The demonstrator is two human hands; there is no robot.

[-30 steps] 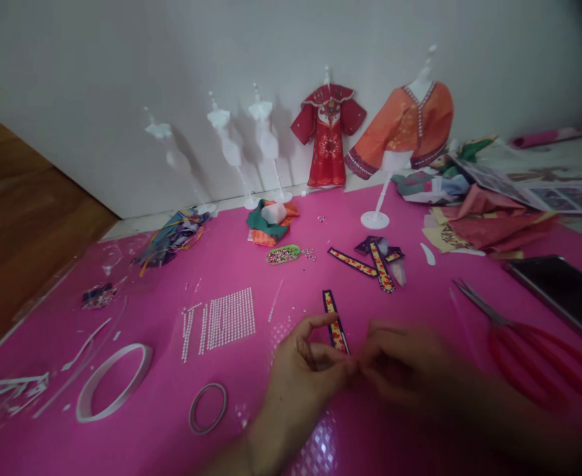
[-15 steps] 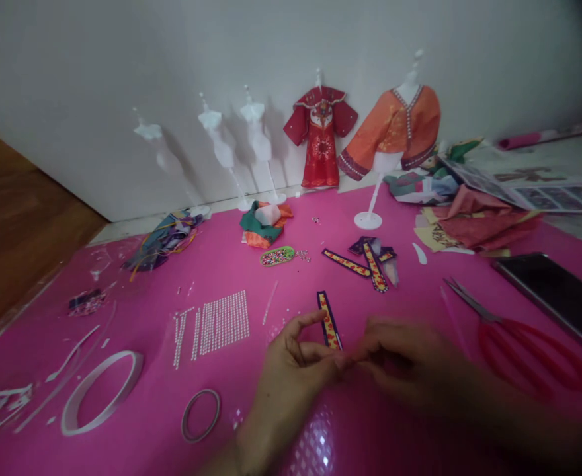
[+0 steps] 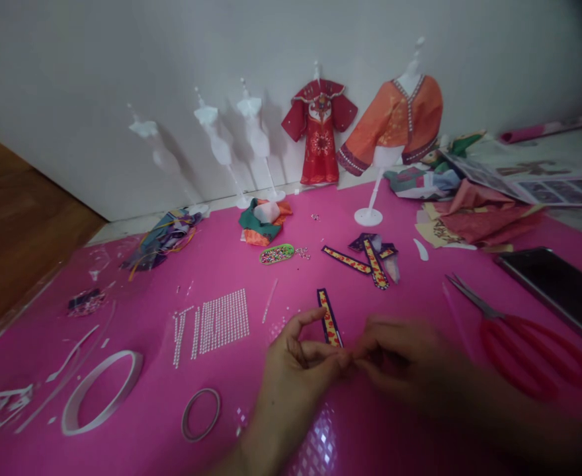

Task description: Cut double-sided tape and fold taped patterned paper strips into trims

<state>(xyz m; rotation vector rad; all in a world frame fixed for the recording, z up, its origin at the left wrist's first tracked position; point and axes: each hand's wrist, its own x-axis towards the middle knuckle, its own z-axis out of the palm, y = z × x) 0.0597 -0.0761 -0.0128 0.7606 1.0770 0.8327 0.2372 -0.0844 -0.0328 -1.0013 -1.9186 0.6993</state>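
Observation:
A narrow fabric strip (image 3: 325, 305), yellow with red marks and a dark purple edge, rises from my left hand (image 3: 298, 367). The left fingers are curled round its lower part, with thumb and fingertips pressed together at its bottom end. Right beside that end, my right hand (image 3: 403, 354) is closed in a pinch, its fingertips meeting those of the left. Whatever the right fingers hold is too small and blurred to make out. Similar trim pieces (image 3: 375, 266) lie on the pink mat (image 3: 251, 423) beyond my hands.
Red-handled scissors (image 3: 514, 337) and a dark phone (image 3: 559, 291) lie to the right. Left are a sheet of stick-on pearls (image 3: 224, 320) and tape rolls (image 3: 135, 377). A green bead tray (image 3: 277, 254) sits farther back, before dressed and bare mini mannequins (image 3: 258, 129).
My hands stay together at the strip's lower end, with almost no movement. The whole view has shifted slightly.

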